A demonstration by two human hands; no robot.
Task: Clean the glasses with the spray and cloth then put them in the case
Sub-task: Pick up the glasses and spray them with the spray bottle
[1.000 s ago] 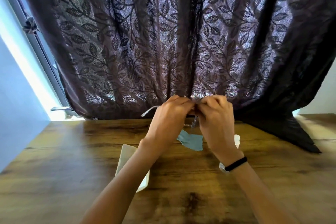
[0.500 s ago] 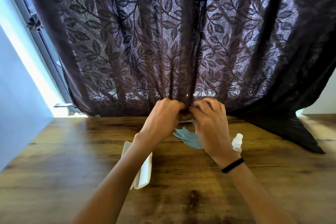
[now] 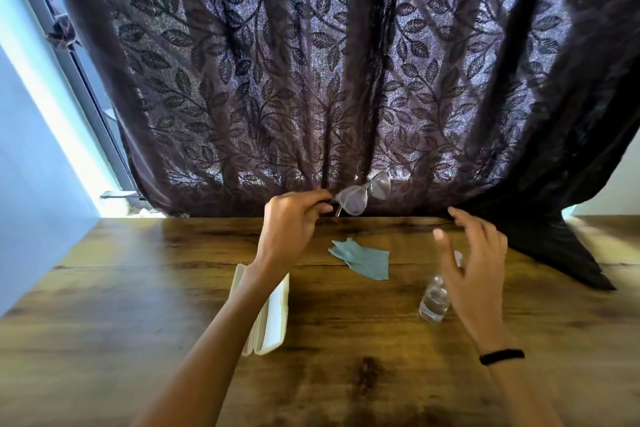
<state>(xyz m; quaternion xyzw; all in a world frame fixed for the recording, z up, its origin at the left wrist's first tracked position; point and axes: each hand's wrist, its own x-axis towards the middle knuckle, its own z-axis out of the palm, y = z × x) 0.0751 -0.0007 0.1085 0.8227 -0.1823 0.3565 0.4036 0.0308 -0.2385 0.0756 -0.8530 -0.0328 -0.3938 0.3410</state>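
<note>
Glasses (image 3: 363,196) in left hand (image 3: 291,222), right hand (image 3: 474,263) apart

A single wide-angle camera sits on the person's head and looks forward and down over both forearms, which enter from the bottom edge, onto the wooden worktop (image 3: 104,340). It faces the dark leaf-patterned curtain (image 3: 311,80) that hangs along the worktop's far edge and fills the upper half of the view, with a strip of bright window frame (image 3: 86,87) at the left. The hands sit near the lens at mid-frame, and the wide lens bends the curtain's folds and the worktop's edges outward.
</note>
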